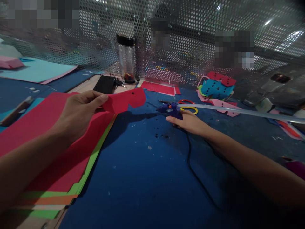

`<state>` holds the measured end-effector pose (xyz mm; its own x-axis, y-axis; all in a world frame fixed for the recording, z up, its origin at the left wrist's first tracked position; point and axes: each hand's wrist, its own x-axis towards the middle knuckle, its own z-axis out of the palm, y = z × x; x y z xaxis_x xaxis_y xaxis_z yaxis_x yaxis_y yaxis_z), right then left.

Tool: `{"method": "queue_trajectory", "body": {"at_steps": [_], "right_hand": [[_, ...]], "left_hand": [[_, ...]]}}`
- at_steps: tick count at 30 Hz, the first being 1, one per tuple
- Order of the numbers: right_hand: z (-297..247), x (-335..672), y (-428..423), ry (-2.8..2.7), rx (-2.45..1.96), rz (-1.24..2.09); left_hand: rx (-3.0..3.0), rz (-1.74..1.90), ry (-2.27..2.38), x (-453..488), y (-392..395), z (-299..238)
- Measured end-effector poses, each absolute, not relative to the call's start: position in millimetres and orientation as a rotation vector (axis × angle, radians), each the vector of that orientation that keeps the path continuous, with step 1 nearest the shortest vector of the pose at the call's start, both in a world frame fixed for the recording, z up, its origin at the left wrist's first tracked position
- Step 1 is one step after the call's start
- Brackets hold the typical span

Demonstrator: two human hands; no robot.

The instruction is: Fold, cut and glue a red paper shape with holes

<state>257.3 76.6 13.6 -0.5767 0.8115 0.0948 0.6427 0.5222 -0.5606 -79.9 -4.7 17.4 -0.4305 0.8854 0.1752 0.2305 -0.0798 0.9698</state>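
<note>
Between the thumb and fingers of my left hand (pixel 82 109) is a red paper cutout (pixel 124 101) with a notched lower edge and a small dark dot near its far end. It is held above a stack of coloured paper sheets (pixel 54 159), red on top with green and orange below. My right hand (pixel 186 121) is wrapped round the handle of a blue glue gun (pixel 170 108), its nozzle toward the left. A long translucent glue stick (pixel 226 109) juts from the gun's back. Scissors (pixel 194 109) with red and yellow handles lie just behind it.
A black cord (pixel 190 159) runs across the blue table (pixel 133 181). At the back stand a clear bottle (pixel 127 60) and a black phone (pixel 105 84) before a perforated metal panel (pixel 190 19). Blue and pink dotted paper pieces (pixel 216 89) lie back right. A cutter (pixel 17 109) rests far left.
</note>
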Motion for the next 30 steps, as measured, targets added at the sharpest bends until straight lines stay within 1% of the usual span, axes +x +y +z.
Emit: {"method": "queue_trajectory", "body": {"at_steps": [20, 30], "right_hand": [[19, 255, 73, -2.419, -1.321, 0.714], [20, 258, 71, -2.299, -1.382, 0.855]], "left_hand": [[1.182, 1.524, 1.619, -81, -4, 18], [1.158, 1.54, 1.638, -71, -8, 24]]}}
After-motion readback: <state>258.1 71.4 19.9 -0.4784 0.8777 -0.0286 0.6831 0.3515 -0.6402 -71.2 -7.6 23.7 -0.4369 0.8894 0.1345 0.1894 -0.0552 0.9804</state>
